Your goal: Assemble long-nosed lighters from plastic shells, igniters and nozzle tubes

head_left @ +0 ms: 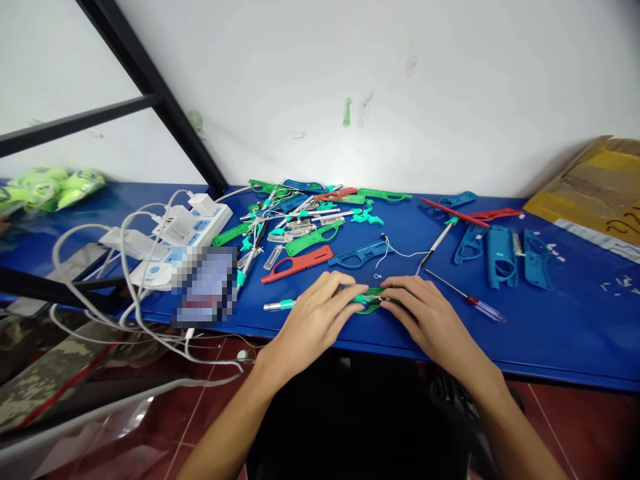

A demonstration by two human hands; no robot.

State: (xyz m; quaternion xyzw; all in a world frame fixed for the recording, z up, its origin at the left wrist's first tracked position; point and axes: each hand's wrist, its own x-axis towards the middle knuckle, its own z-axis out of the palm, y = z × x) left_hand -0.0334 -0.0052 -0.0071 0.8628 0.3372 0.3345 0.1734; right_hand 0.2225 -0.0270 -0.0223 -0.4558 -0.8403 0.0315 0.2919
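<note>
Head view: 2 hands (320,310) (427,312) on 1 green casing (373,291).

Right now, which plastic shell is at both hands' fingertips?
The green shell between the left hand and right hand, nearest the blue table's front edge; the others lie farther back, in neither hand.

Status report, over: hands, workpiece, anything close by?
Left hand and right hand both holding green casing. Casing open, wire showing. Screwdriver close beside right hand; red casing just beyond left.
</note>
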